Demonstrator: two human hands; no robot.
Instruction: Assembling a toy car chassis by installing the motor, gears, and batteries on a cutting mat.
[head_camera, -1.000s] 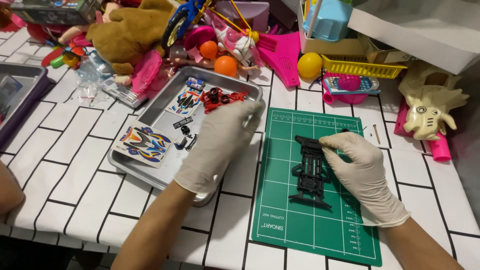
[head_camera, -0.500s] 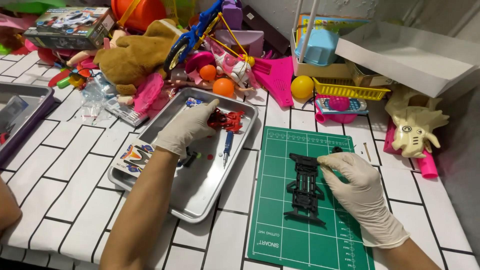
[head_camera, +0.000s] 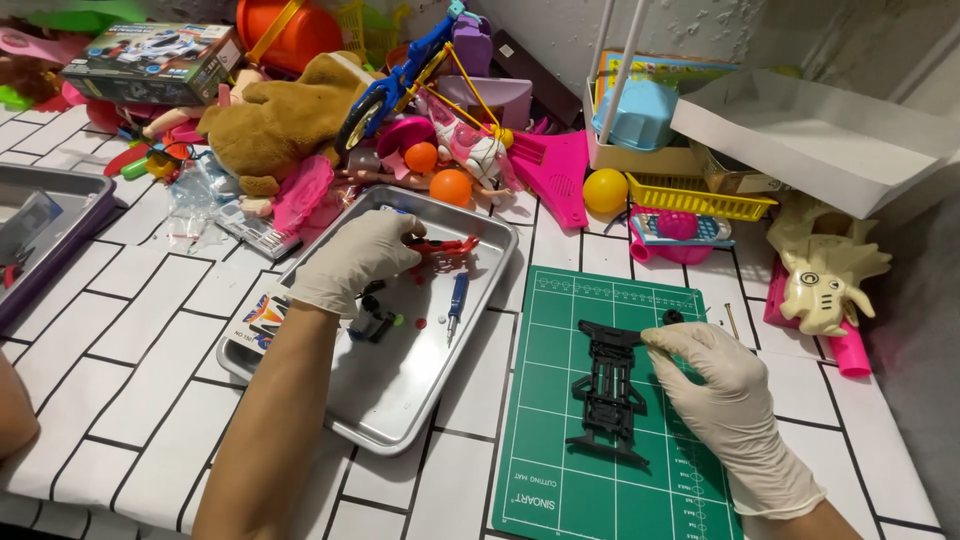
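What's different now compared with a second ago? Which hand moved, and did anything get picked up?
The left hand moved from the near middle of the metal tray toward its far end and now has its fingers on the red parts frame; whether it grips it is unclear. The right hand stayed on the black chassis on the green cutting mat. The blue screwdriver stayed in the tray.

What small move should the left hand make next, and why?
Probably close the left hand on the red plastic part in the metal tray and lift it: its fingertips already touch it, while the right hand steadies the black plastic chassis.
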